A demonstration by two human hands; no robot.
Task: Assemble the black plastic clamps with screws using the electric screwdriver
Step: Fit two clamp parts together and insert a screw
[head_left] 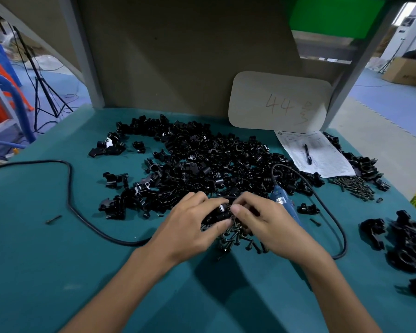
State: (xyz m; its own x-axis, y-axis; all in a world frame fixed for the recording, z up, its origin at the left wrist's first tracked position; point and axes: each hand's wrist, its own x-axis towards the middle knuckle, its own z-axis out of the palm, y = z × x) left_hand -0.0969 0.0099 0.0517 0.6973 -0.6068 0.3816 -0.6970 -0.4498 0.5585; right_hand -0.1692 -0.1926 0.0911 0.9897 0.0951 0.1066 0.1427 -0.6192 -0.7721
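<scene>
My left hand (192, 224) grips a black plastic clamp (222, 213) just above a small heap of dark screws (235, 239). My right hand (262, 218) meets it from the right, thumb and fingers pinching at the clamp's end; whether a screw sits between them is hidden. The blue electric screwdriver (286, 204) lies on the teal table beside my right hand, its black cord (332, 217) looping round to the right. A big pile of loose black clamp parts (214, 159) spreads behind my hands.
A thick black cable (70, 188) curves across the left of the teal table (46, 260). A second heap of screws (356, 186) and a group of black clamps (406, 241) lie at the right. A paper sheet with a pen (308, 153) sits under a cardboard sign (279, 102).
</scene>
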